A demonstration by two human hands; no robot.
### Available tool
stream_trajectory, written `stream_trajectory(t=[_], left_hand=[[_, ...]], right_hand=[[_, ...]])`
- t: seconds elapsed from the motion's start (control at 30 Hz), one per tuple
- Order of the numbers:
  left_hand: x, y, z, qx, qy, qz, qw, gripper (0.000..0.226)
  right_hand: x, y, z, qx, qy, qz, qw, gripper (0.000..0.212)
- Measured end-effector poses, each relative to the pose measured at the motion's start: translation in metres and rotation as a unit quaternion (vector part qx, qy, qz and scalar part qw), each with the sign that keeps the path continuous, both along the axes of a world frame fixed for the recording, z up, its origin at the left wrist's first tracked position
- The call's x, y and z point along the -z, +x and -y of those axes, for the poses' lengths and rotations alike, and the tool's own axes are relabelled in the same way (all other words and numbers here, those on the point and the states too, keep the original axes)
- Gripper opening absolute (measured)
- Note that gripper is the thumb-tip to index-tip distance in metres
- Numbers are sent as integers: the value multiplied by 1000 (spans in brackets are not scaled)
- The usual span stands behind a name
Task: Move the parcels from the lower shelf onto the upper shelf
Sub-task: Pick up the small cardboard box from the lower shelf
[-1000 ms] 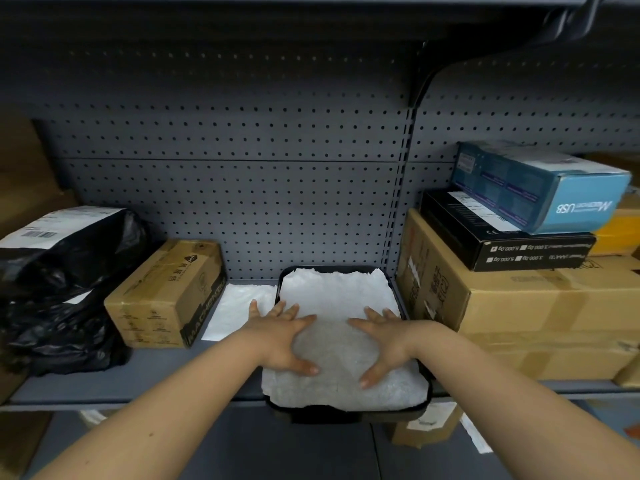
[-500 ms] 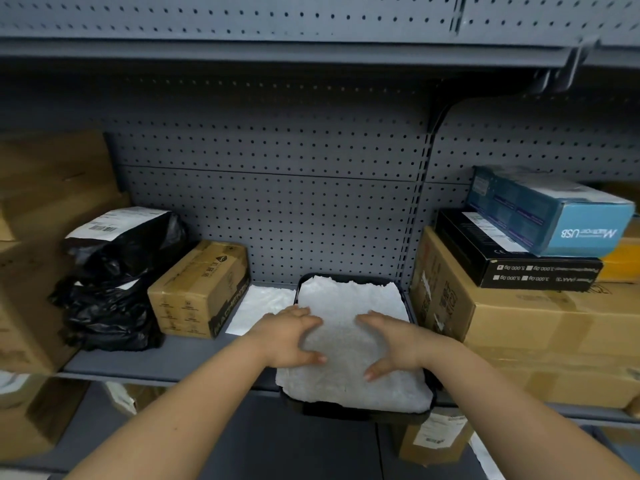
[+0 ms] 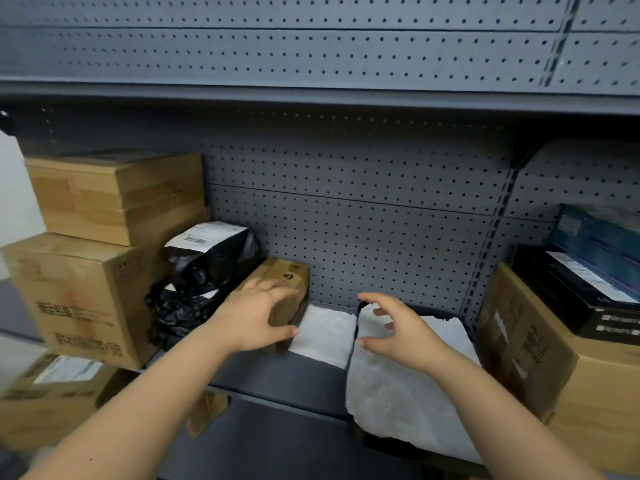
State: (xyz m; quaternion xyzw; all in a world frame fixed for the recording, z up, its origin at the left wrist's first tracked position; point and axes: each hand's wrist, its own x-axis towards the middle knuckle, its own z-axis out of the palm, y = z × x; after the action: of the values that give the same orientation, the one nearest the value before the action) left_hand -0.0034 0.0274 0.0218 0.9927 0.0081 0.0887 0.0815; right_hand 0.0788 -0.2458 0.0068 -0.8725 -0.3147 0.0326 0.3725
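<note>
Cardboard fills the left end of my view: a large brown carton [image 3: 83, 296] sits on the shelf [image 3: 277, 375] with a second brown carton [image 3: 117, 195] stacked on top of it. Just right of them a black plastic mailer bag [image 3: 207, 268] with a white shipping label leans against the stack, crumpled at its lower half.

Next along is a small brown box [image 3: 289, 289], lying at an angle beside the bag. My left hand [image 3: 256, 317] rests on its near end, fingers spread over the top and thumb down along the front edge; I see contact, but I cannot tell whether the grip has closed around it.

Beside the box a flat white padded parcel [image 3: 325, 332] lies on the shelf, touching the box's right side. Right of that lies a larger white padded parcel [image 3: 412, 403] on something black, its front edge overhanging the shelf lip. My right hand [image 3: 398, 330] hovers above its far end, fingers curled and spread apart, holding nothing.

At the far right a big brown carton [image 3: 554, 368] carries a black box [image 3: 588, 299] and a blue box [image 3: 602, 240] on top. Above everything runs the upper shelf [image 3: 311, 98], seen from below its front edge.
</note>
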Motion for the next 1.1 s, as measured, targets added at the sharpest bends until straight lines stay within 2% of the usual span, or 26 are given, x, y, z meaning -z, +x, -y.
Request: stream_trajectory(t=[0.2,0.3,0.4,0.5,0.6,0.73,0.8,0.87,1.0,1.1], left_hand=[[14,5,-55,-36,-63,-7,997,79],[28,12,-63,-64,-96,31,993,60],[36,19,-64,-85,-117,80,986,47],[39,25,-62,-86,-51,59,993,49],[44,29,-54,-93,20,33,995,51],[53,30,-37,-62,17,51,997,47],[57,34,-32,-42,-37,73,996,43],[57,40,-33,-41,-152,91,983,38],[55,57,-47,-87,-331,94,935,39],[52,69,-56,-108,-464,47,878,53]], right_hand=[[15,-22,-93,18,70,-42,997,70],[30,-25,-134,38,89,-72,993,67],[37,-26,-161,70,151,-126,978,52],[40,-21,-179,95,191,-166,963,37],[41,-17,-185,111,189,-171,961,39],[42,-13,-184,127,173,-161,963,39],[44,-9,-180,149,177,-162,959,38],[44,-7,-177,161,172,-158,959,34],[38,1,-177,161,179,-141,960,35],[34,10,-180,155,203,-197,947,46]])
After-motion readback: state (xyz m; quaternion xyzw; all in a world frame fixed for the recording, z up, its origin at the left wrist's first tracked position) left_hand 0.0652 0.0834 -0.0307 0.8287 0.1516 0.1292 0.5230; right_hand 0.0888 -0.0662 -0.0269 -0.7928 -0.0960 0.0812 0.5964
